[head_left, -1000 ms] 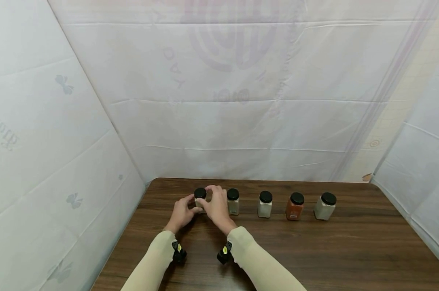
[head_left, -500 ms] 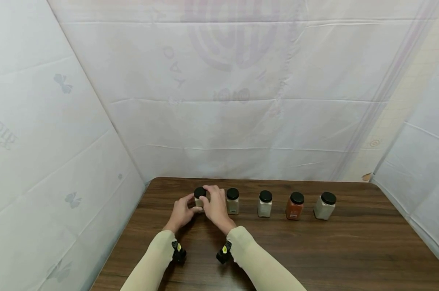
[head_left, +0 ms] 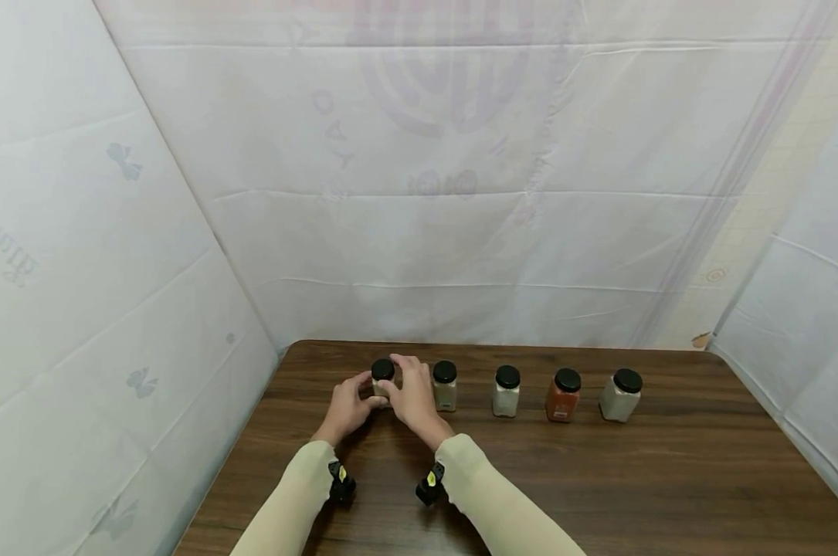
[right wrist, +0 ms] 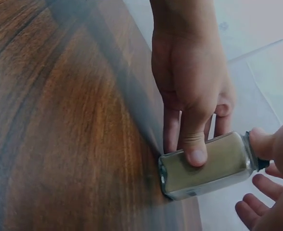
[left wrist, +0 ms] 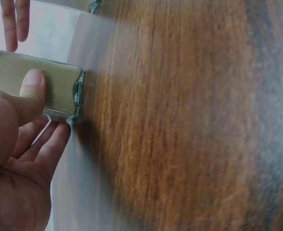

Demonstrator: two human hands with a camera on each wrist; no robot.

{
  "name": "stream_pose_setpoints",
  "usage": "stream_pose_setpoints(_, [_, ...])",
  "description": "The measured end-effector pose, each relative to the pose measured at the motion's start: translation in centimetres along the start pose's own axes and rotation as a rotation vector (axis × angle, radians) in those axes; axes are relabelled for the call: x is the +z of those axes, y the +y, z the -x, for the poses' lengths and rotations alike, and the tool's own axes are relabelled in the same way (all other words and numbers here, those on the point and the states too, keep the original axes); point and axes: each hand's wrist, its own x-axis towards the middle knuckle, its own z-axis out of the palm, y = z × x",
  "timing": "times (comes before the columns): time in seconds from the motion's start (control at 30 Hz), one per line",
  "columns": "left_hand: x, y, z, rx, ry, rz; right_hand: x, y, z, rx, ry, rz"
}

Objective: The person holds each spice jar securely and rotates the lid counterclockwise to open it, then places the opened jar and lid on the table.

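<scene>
A square glass spice jar [right wrist: 223, 156] with greenish-beige powder and a black lid [head_left: 382, 368] stands upright at the left end of a row on the table. My left hand [head_left: 347, 409] grips its body from the left, thumb [left wrist: 34, 89] across the near face and fingers behind. From the right, my right hand [head_left: 413, 394] holds the jar's top, with the thumb at the neck just under the lid and the index finger reaching round the far side. The right hand's other fingers [right wrist: 257, 204] are spread apart from the glass.
Rightward along the row stand a jar of beige powder [head_left: 445, 392] close to my right hand, a pale jar [head_left: 505, 398], a jar of red-orange powder [head_left: 562, 400] and another pale jar [head_left: 620, 400]. White sheeting [head_left: 460, 255] rises behind the wooden table [head_left: 634, 486].
</scene>
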Motion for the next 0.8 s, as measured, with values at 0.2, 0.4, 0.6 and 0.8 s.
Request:
stream_pose_setpoints(0.2, [0.00, 0.12, -0.04, -0.013, -0.004, -0.005, 0.63, 0.13, -0.08, 0.013, 0.094, -0.058])
stream_pose_setpoints(0.4, [0.09, 0.06, -0.10, -0.003, 0.001, -0.007, 0.90, -0.02, -0.09, 0.026, 0.142, -0.048])
stream_pose_setpoints(0.6, [0.12, 0.00, -0.05, -0.022, -0.005, 0.014, 0.94, 0.18, -0.09, 0.019, 0.144, -0.042])
stream_pose_setpoints(0.8, [0.10, -0.05, -0.11, -0.030, -0.005, 0.020, 0.86, 0.18, -0.07, -0.005, 0.090, -0.025])
